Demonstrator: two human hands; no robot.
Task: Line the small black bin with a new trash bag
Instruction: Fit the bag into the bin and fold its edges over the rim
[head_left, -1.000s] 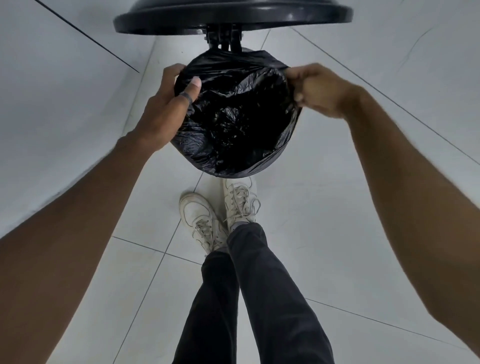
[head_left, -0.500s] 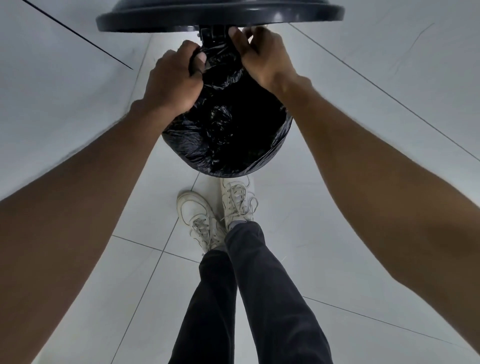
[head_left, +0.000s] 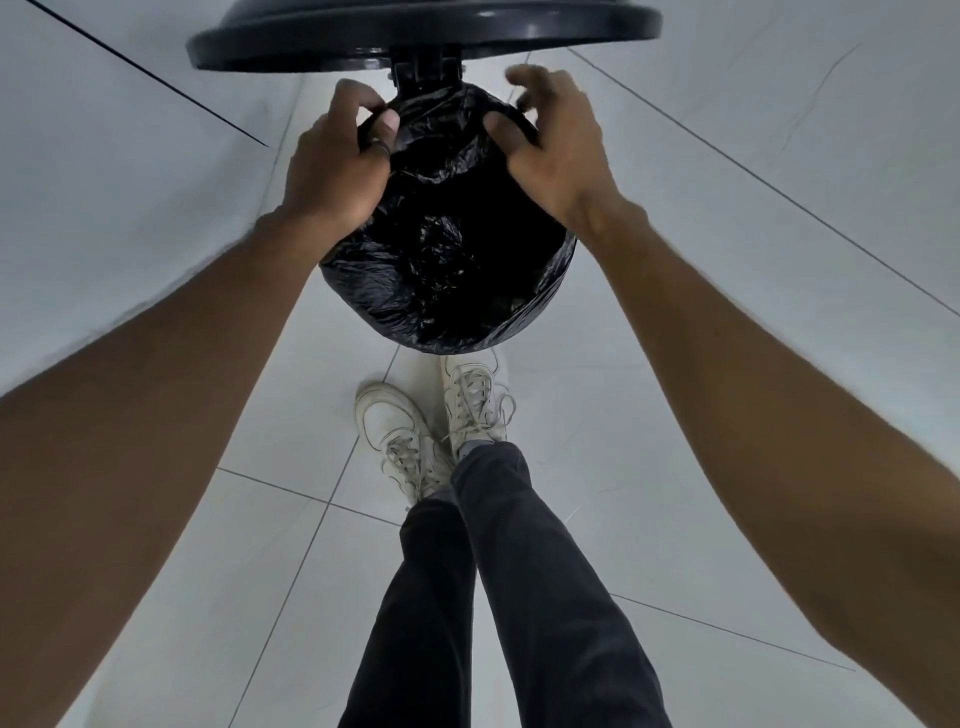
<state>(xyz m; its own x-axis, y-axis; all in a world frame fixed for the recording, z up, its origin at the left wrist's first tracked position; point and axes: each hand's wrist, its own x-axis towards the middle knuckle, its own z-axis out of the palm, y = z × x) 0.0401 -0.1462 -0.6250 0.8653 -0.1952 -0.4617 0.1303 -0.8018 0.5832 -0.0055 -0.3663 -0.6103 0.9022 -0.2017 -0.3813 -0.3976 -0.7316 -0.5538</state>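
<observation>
A small round black bin stands on the floor, its body hidden under a glossy black trash bag (head_left: 447, 270) draped over its rim. The bin's lid (head_left: 426, 36) stands raised at the top of the view on its hinge (head_left: 427, 70). My left hand (head_left: 337, 166) pinches the bag's edge at the back left of the rim. My right hand (head_left: 553, 150) rests on the back right of the rim, thumb pressing the bag, fingers spread and lifted.
Pale grey floor tiles (head_left: 727, 312) surround the bin. My two white sneakers (head_left: 441, 421) stand right in front of it, with dark trousers (head_left: 493, 597) below. A grey wall (head_left: 104, 156) rises on the left.
Both hands slid from the bin's sides to the back by the hinge, then parted slightly. The right hand's fingers have loosened and spread.
</observation>
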